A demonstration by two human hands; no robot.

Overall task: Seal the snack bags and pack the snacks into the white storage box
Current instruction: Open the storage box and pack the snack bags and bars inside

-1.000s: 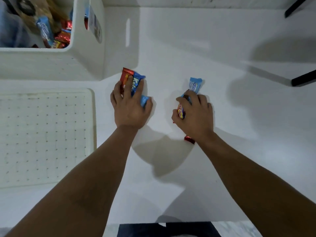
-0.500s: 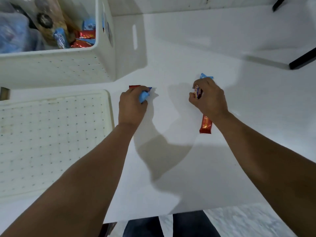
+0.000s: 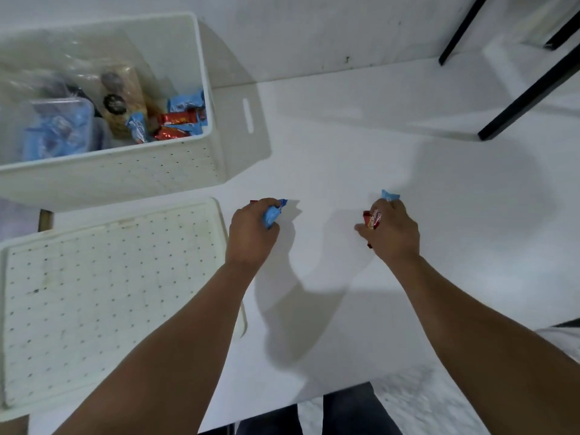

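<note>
Head view: red bar now gathered into right grip

No text, brand, number or sign can be read. Printing shows on the small blue and red snack wrappers in the white box and on the wrapper in the right hand, but it is too blurred to make out.

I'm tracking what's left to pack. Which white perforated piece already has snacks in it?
The deep white storage box at upper left; wrapped snacks lie inside. The flat lid nearer the person holds nothing.
</note>
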